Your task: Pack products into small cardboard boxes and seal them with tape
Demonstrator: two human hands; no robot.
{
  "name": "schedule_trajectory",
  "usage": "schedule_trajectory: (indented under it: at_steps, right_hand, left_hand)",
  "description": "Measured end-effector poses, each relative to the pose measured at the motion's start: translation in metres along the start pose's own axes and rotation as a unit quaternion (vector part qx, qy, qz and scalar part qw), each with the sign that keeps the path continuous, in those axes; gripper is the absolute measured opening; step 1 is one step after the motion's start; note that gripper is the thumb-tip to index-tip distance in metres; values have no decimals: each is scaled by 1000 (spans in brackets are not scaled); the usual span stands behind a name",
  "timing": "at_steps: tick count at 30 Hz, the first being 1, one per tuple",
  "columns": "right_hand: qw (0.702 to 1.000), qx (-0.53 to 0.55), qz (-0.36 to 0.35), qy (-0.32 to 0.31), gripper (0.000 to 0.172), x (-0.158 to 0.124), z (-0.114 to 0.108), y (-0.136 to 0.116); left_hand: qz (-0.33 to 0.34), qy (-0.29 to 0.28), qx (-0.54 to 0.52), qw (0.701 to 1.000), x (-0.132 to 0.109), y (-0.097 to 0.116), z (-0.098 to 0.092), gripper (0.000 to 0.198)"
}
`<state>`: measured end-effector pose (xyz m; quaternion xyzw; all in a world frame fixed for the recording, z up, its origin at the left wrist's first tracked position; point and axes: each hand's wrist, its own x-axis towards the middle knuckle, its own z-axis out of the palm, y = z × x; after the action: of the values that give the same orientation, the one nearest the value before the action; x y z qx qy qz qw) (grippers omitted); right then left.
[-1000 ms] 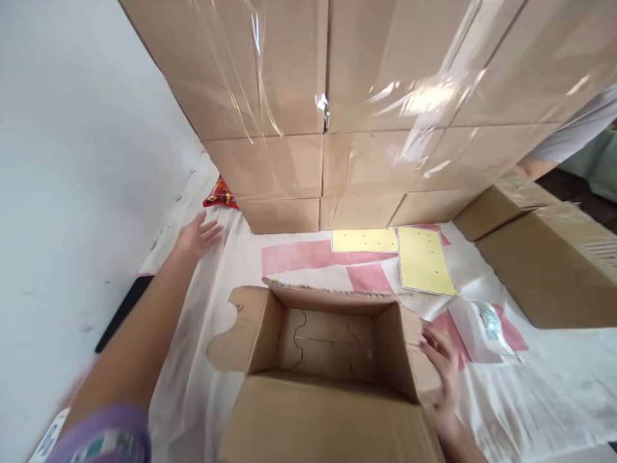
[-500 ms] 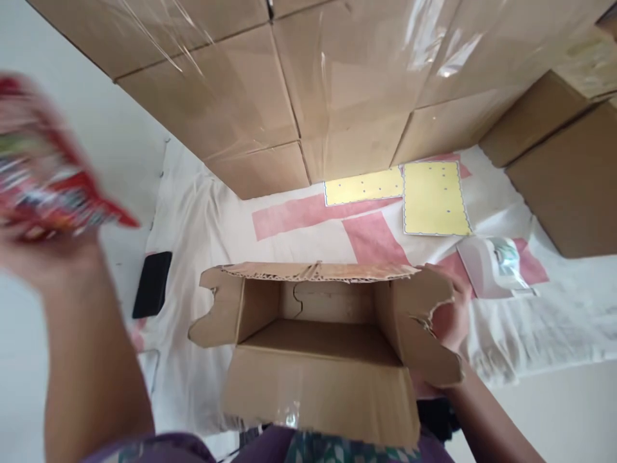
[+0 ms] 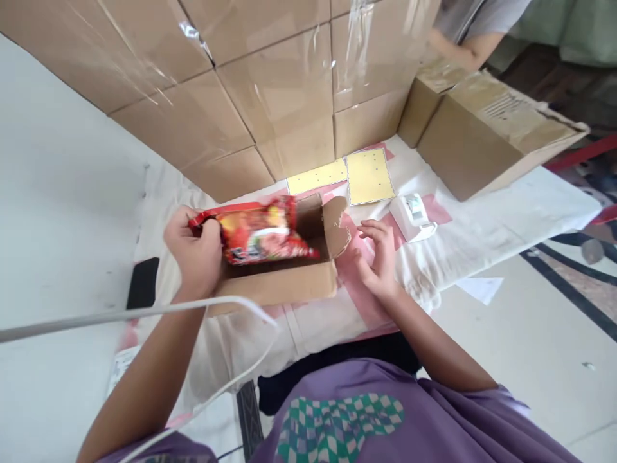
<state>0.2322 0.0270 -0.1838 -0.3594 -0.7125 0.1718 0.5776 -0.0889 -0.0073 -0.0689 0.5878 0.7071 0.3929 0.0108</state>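
My left hand [image 3: 195,247] pinches one end of a red printed food packet [image 3: 260,235], which is slightly blurred. The packet lies across the opening of a small cardboard box [image 3: 279,287], covering much of its inside. How deep the packet sits in the box I cannot tell. One torn-edged side flap [image 3: 336,225] stands out at the box's right end. Just right of that flap, my right hand [image 3: 378,257] is open, fingers apart and holding nothing.
Taped cartons [image 3: 289,83] form a wall behind. More cartons [image 3: 475,138] stand right, near another person's arm [image 3: 470,51]. A white tape dispenser [image 3: 412,217], yellow sheets [image 3: 370,177] and a black phone-like slab [image 3: 143,283] lie on the cloth. A white cable [image 3: 159,310] crosses at left.
My left hand has brought the packet from the far left over to the box. My right hand has let go of the box's right side. The box now rests on the cloth.
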Motion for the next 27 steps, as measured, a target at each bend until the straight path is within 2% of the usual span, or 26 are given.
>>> schedule_trajectory:
  at_steps: [1, 3, 5, 6, 7, 8, 10, 11, 12, 13, 14, 15, 17, 19, 21, 23, 25, 27]
  right_hand:
    - [1000, -6, 7, 9, 33, -1, -2, 1]
    - [999, -7, 20, 24, 33, -2, -6, 3]
    - [999, 14, 23, 23, 34, -2, -8, 4]
    - [999, 31, 24, 10, 37, -1, -9, 4]
    - [998, 51, 24, -19, 41, 1, -9, 4]
    - [996, 70, 22, -59, 47, 3, -9, 4]
    - [983, 101, 15, -152, 58, 11, -7, 2]
    - [975, 112, 11, -192, 61, 15, -5, 1]
    - [967, 120, 5, -224, 63, 21, -3, -1]
    - [961, 125, -4, -247, 64, 27, -2, -3]
    - [956, 129, -15, -264, 64, 33, 0, -5]
    - [951, 130, -32, -278, 64, 40, 2, -7]
    - [943, 124, -70, -300, 63, 53, 4, -10]
    - [938, 109, -101, -313, 60, 64, 5, -12]
    - [939, 102, -109, -310, 58, 74, 7, -11]
    - [954, 107, -76, -271, 62, 83, 12, -10]
    - [968, 116, -20, -222, 69, 93, 21, -11]
    - [971, 126, 4, -203, 71, 101, 32, -15]
  left_hand:
    - [42, -14, 36, 998, -2, 6, 5, 20]
    - [139, -106, 118, 978, -5, 15, 7, 23]
    - [194, -219, 172, 941, -5, 19, -4, 28]
    - [192, -242, 186, 933, -5, 17, -14, 28]
    - [173, -236, 193, 937, -6, 12, -27, 28]
    - [141, -202, 192, 950, -9, 3, -40, 28]
    - [55, -97, 140, 984, -23, -24, -63, 39]
    - [10, -48, 85, 995, -33, -40, -69, 62]
    - [-12, -29, 2, 999, -46, -56, -70, 95]
    - [-10, -48, -93, 994, -59, -69, -65, 127]
    - [2, -71, -175, 982, -72, -79, -56, 145]
    - [13, -95, -219, 971, -83, -84, -44, 149]
    - [53, -96, -228, 967, -99, -81, -17, 140]
    - [99, -86, -186, 974, -102, -66, 3, 115]
    - [119, -65, -167, 977, -94, -50, 13, 85]
    - [89, -27, -191, 977, -79, -40, 14, 69]
    - [28, 23, -185, 982, -63, -33, 9, 72]
    - [3, 57, -101, 993, -49, -25, 2, 84]
